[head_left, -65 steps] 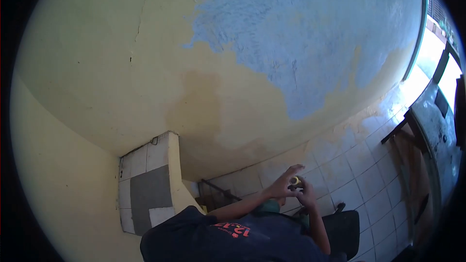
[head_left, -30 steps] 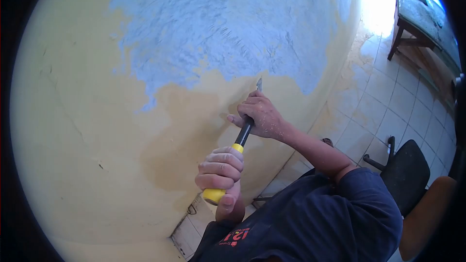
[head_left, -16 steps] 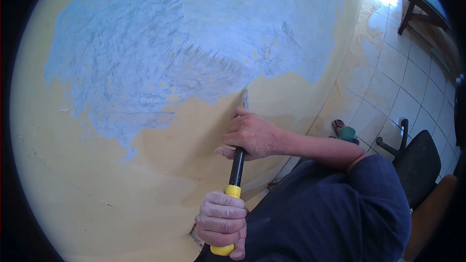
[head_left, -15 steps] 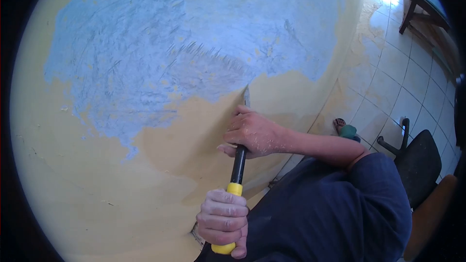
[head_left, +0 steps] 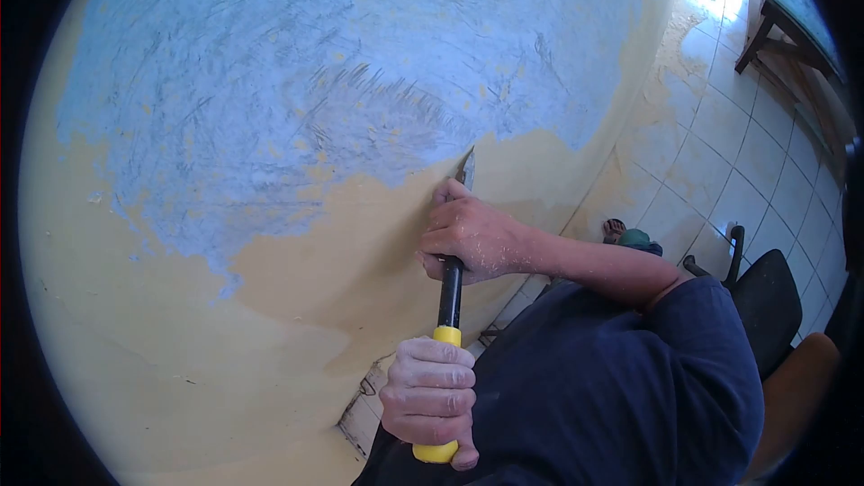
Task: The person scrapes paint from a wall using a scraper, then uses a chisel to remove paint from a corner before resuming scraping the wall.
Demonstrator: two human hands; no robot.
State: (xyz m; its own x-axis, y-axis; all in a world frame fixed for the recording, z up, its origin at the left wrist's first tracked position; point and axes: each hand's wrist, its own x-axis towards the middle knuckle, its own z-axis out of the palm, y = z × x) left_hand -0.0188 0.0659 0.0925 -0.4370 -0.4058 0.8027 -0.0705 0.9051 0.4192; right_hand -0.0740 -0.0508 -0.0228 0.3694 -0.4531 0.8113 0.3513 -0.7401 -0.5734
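A long-handled scraper with a black shaft (head_left: 451,301), yellow grip bands and a narrow metal blade (head_left: 468,168) slants up against a painted wall. My left hand (head_left: 427,393), whitened with dust, is wrapped round the yellow grip near its lower end. Higher up, my right hand (head_left: 468,238) is closed round the black shaft just below the blade, with pale flakes on its wrist. The blade's tip is at the ragged border between the cream paint (head_left: 297,283) and the bared bluish patch (head_left: 252,90). The right hand partly hides the shaft.
Pale tiled floor (head_left: 720,126) runs along the wall's base, with dust on it. A black chair (head_left: 765,306) stands behind my right arm. At upper right is a wooden table (head_left: 787,27). A foot (head_left: 614,229) shows on the floor.
The scraper and both hands have shifted slightly right relative to the view, and the blade now shows at a more turned angle. The view itself has moved a little. Both grips are unchanged.
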